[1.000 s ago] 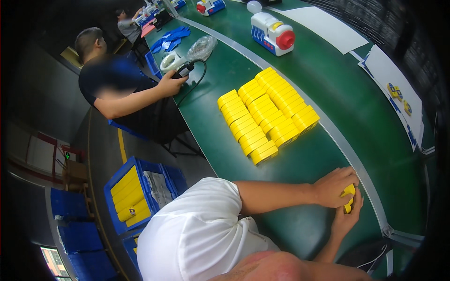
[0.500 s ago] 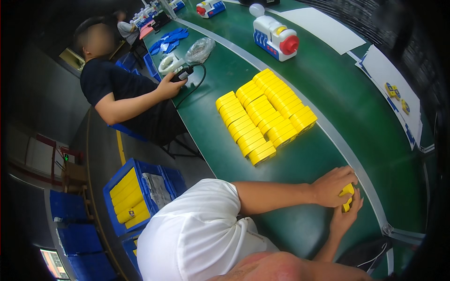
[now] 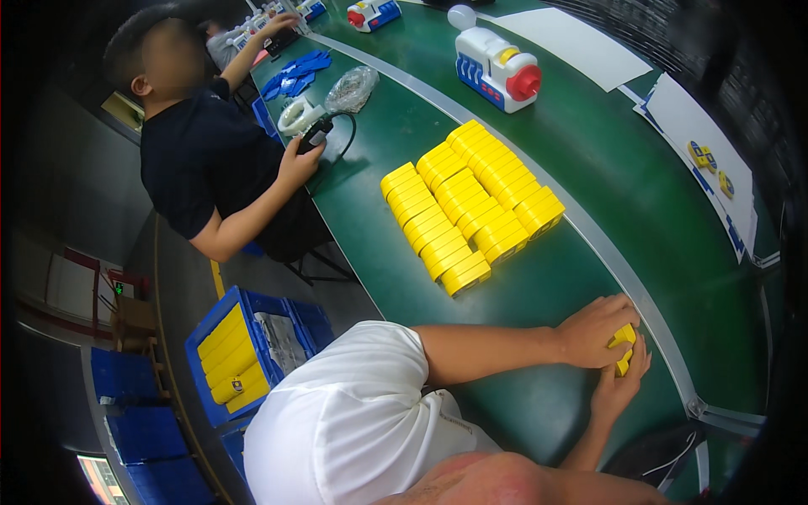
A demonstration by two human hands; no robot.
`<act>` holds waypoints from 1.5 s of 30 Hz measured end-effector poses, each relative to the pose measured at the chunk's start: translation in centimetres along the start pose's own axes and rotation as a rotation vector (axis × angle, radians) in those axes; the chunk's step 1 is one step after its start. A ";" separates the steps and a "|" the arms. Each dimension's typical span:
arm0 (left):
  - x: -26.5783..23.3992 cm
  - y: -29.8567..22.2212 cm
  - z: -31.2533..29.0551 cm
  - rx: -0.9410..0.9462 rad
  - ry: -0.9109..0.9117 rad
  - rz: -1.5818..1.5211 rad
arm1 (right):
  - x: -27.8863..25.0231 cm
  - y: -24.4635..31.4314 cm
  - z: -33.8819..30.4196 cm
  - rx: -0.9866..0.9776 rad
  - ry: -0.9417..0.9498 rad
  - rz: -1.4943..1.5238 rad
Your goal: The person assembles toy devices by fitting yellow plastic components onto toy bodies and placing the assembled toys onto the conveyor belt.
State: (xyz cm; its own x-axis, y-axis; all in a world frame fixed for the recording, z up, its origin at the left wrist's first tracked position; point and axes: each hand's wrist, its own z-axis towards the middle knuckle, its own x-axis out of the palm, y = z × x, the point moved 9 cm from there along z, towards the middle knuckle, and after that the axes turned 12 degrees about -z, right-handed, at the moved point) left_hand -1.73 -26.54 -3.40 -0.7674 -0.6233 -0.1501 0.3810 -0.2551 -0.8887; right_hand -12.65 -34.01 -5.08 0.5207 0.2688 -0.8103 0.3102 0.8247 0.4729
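A blue plastic crate [image 3: 220, 416] beside the green surface [image 3: 358, 198] holds rows of rounded yellow plastic pieces [image 3: 229, 349], with a crumpled grey-white item [image 3: 284, 335] lying along its right side. Farther up the surface sits a clear plastic bag [image 3: 352, 88], its contents too indistinct to name.

A co-worker in a black shirt [image 3: 210, 160], whose second arm was out of view half a second earlier, now stretches that arm toward the far end of the surface; the other hand keeps hold of a black corded handheld device [image 3: 313, 137]. In the foreground, the grip is little changed.

A small yellow plastic piece [image 3: 624, 336] lies between the wearer's hands, the left hand [image 3: 593, 331] closed over it from above and the right hand [image 3: 621, 389] gripping it from below, near the metal edge strip [image 3: 665, 341]. Well apart from both hands, yellow plastic blocks [image 3: 467, 206] stand in close rows.
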 end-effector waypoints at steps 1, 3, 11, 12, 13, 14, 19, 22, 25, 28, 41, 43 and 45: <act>0.0 0.0 0.0 -0.003 0.002 0.000 | 0.0 0.0 0.0 0.000 0.000 0.000; 0.0 0.1 0.0 -0.006 0.003 0.003 | 0.1 -0.2 0.0 0.013 -0.009 0.010; 0.8 0.0 0.1 -0.025 0.027 0.019 | -0.2 -0.5 -0.5 -0.003 0.001 -0.033; 0.5 0.0 0.1 -0.025 0.026 0.013 | -0.1 -0.3 -0.5 -0.011 0.003 -0.039; 0.2 0.3 -0.1 -0.024 0.008 0.019 | 0.1 0.0 -0.3 -0.003 0.012 -0.045; -0.1 0.5 -0.1 -0.025 -0.010 0.025 | 0.3 0.2 -0.1 0.004 0.021 -0.050; 0.2 0.6 -0.1 -0.039 0.029 0.002 | 0.2 0.1 0.2 0.020 0.015 0.000; -1.5 -1.2 -0.2 0.032 -0.152 -0.051 | 0.0 -0.4 0.4 0.096 -0.002 0.050; -2.7 -6.1 -0.1 0.159 -0.142 -0.027 | 0.4 -0.5 0.7 0.126 -0.023 0.100; -6.7 -13.1 0.7 0.360 -0.130 0.188 | -0.3 -0.9 0.9 0.098 -0.135 0.099; -49.3 12.5 17.0 -0.328 -0.557 -0.101 | -0.5 -0.7 0.9 0.132 -0.241 0.220; -47.7 12.3 17.6 -0.435 -0.698 0.194 | -0.1 -0.9 0.6 0.130 -0.280 0.249; -41.4 8.1 18.4 -0.525 -0.869 0.688 | 0.1 -2.2 0.2 0.221 -0.215 0.274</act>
State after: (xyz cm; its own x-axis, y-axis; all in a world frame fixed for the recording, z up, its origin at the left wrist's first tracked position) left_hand 42.60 -16.35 3.59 0.1874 -0.8475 -0.4965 0.1625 0.5253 -0.8353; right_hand -13.15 -35.88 -6.10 0.7548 0.3341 -0.5646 0.2886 0.6038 0.7431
